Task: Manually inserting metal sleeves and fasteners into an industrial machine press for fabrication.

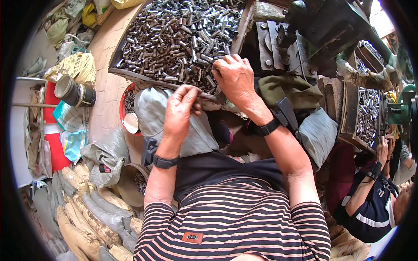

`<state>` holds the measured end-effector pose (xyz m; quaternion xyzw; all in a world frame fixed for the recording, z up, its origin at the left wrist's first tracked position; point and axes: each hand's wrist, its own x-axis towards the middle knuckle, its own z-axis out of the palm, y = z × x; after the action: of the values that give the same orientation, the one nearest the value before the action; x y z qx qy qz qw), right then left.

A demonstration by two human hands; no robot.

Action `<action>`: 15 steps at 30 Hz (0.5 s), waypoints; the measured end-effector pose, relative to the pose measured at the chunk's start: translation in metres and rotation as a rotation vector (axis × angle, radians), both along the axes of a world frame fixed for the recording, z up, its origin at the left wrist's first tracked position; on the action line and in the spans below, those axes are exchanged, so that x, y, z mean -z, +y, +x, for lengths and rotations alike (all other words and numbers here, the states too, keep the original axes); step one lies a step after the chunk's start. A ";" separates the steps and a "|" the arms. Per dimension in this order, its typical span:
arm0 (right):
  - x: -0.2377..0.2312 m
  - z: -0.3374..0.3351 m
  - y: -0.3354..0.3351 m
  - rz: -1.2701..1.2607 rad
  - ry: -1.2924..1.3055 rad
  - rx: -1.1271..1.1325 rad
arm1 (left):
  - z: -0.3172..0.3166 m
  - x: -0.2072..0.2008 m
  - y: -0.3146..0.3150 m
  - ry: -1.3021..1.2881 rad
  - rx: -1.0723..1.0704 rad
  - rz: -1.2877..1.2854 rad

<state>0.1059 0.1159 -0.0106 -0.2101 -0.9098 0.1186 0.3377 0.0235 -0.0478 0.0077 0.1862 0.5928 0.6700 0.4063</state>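
Note:
A wide tray [114,69] heaped with short metal tubes [174,48], some shiny and some brown, stands in front of me. Over its near right edge is my right hand [237,77], its fingers bent down and closed against the tubes; the fingertips are partly hidden. Lower and to the left, my left hand [182,106] hovers just short of the tray's near edge. Its thumb and fingers are drawn together in a pinch, and anything between them is too small to make out. A grey cloth [159,113] lies under it, over my left leg.
A dark metal machine [322,26] with a plate fixture [272,45] stands right of the tray. An olive cloth [289,91] lies below it. Left are a red tub [123,119], a bucket [130,185] and stacked sacks [87,217]. A co-worker [370,204] sits at right by another tray [348,113].

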 end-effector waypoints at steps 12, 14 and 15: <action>0.010 -0.020 -0.006 0.067 -0.122 0.115 | -0.053 0.001 0.040 1.373 -0.088 -0.196; 0.009 -0.020 -0.006 0.051 -0.078 0.085 | -0.055 0.004 0.043 1.395 -0.071 -0.260; 0.010 -0.019 -0.006 0.050 -0.077 0.086 | -0.056 0.006 0.044 1.418 -0.054 -0.325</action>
<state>0.0866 0.1104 -0.0202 -0.2449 -0.9150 0.0729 0.3122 -0.0325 -0.0039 0.0021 0.4982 0.8100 0.3014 -0.0698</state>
